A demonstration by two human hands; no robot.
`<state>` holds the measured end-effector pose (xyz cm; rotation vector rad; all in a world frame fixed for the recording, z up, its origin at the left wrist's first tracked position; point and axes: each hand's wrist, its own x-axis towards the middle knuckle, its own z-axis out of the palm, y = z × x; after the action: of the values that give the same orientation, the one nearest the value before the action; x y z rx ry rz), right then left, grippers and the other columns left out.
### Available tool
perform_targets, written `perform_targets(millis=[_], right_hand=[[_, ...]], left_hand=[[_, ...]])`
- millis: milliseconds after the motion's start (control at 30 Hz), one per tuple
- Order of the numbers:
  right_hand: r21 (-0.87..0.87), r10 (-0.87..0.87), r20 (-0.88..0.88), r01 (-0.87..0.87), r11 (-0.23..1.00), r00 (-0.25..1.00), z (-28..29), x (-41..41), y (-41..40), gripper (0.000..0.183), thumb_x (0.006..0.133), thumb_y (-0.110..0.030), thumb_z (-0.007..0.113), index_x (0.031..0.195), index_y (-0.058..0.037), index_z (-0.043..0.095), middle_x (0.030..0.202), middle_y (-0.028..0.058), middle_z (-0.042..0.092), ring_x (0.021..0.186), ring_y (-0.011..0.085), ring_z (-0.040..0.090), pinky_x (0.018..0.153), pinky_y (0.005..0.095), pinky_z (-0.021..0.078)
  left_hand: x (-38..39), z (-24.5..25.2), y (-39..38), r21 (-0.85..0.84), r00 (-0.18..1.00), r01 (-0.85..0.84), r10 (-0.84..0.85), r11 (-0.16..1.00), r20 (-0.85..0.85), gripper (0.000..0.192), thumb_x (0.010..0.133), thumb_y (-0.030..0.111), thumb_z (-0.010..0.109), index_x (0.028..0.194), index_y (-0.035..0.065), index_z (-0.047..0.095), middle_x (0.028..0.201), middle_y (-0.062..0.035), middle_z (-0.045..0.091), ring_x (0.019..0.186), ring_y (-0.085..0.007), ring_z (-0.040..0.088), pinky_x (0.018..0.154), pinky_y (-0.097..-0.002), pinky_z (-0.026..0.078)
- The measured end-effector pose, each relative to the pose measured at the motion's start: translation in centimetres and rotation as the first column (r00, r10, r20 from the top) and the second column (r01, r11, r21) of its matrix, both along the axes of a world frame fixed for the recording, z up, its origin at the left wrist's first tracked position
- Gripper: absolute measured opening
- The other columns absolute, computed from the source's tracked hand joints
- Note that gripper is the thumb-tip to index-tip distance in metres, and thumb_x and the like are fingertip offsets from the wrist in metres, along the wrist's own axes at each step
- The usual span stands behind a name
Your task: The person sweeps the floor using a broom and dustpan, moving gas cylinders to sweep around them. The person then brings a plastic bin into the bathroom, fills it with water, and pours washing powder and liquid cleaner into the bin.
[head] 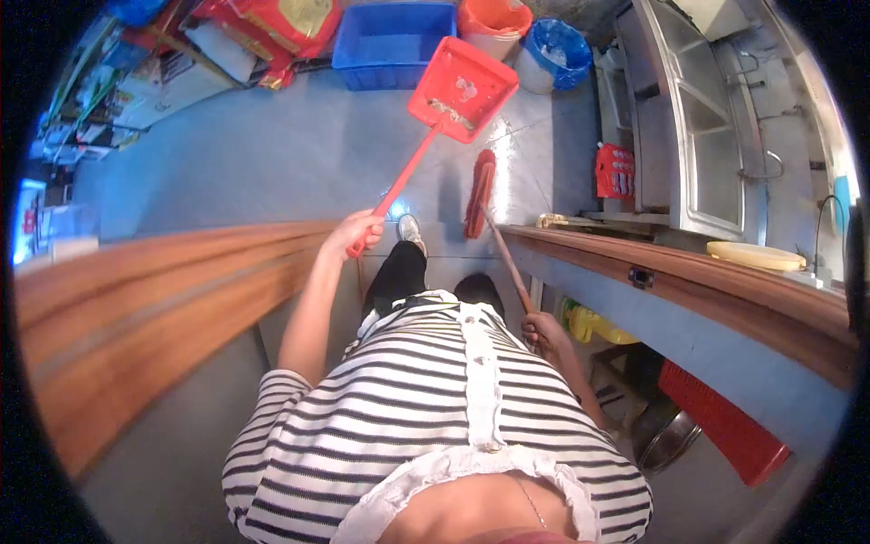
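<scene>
My left hand (355,233) grips the end of the long handle of a red plastic dustpan (469,85). Its pan is held out ahead of me, with pale scraps and debris lying in it. Lower on the right, my right hand (546,333) is closed around the wooden stick of a broom (481,194). The broom's red head points away from me, to the right of my shoe and nearer to me than the pan. Whether its bristles touch the grey floor (272,156) I cannot tell.
Brown wooden door frames flank me on the left (183,272) and right (680,279). Ahead stand a blue plastic crate (380,75), a bin with a red liner (493,34) and one with a blue liner (559,54). A steel sink unit (710,149) runs along the right.
</scene>
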<state>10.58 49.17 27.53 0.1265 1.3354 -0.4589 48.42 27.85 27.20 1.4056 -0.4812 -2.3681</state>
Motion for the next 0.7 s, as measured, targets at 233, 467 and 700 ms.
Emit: perform_targets(millis=[233,467,700], right_hand=[[-0.067,-0.059,-0.103,0.052,0.996,0.993,0.7,0.9,-7.0,0.006,0.072,-0.004,0.044,0.076,-0.004,0.039,0.05,0.0005,0.038,0.034,0.0094,0.035,0.031,0.0227,0.0291],[-0.139,-0.229,-0.054,0.22,0.966,0.972,-1.5,-1.3,-10.7,0.008,0.072,-0.004,0.046,0.079,-0.0011,0.042,0.051,0.0001,0.038,0.035,0.0091,0.037,0.031,0.0219,0.0294],[-0.148,-0.272,-0.16,0.25,0.957,0.949,-6.6,-5.7,-15.8,0.002,0.071,-0.004,0.046,0.071,-0.0015,0.046,0.049,0.0009,0.043,0.035,0.0083,0.037,0.031,0.0215,0.028]], left_hand=[[-6.4,-0.8,-12.2,-0.088,0.996,0.089,-0.089,0.992,0.007,0.007,0.08,0.011,0.048,0.079,0.0062,0.042,0.059,0.0008,0.045,0.043,-0.0066,0.041,0.037,-0.0205,0.032],[-13.9,1.1,-22.4,-0.224,0.966,0.24,-0.209,0.945,0.151,0.009,0.08,0.011,0.047,0.086,0.0058,0.044,0.058,0.0014,0.045,0.042,-0.0057,0.04,0.037,-0.02,0.03],[-21.6,1.0,-30.4,-0.461,0.873,0.426,-0.219,0.779,0.436,0.008,0.077,0.013,0.048,0.078,0.005,0.047,0.057,0.0008,0.047,0.041,-0.0067,0.042,0.037,-0.0199,0.035]])
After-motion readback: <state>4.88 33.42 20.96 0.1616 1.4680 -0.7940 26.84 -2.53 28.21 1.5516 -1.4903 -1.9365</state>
